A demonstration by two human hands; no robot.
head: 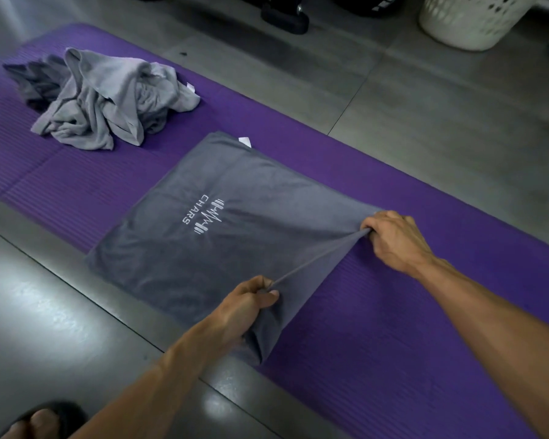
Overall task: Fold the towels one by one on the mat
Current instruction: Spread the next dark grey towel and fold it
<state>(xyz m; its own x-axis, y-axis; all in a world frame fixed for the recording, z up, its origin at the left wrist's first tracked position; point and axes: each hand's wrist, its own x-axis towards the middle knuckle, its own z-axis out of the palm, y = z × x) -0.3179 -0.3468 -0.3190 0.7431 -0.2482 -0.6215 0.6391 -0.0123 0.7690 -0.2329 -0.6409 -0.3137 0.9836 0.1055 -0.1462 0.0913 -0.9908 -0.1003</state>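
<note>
Between both grips, dark grey towel [203,236] edge pulled taut, pinched by left hand [251,299] and right hand [393,239], purple mat [393,359] beneath, crumpled towels [108,96] well beyond.

My arms are bare, with no sleeves, rings or watch. My toes [29,424] poke out of a black sandal [65,415].

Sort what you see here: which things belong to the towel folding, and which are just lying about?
Part of the job:
dark grey towel with white logo
crumpled pile of light grey towels
purple ribbed foam mat
left hand
right hand

Just lying about:
white perforated plastic laundry basket
black sandal
</note>
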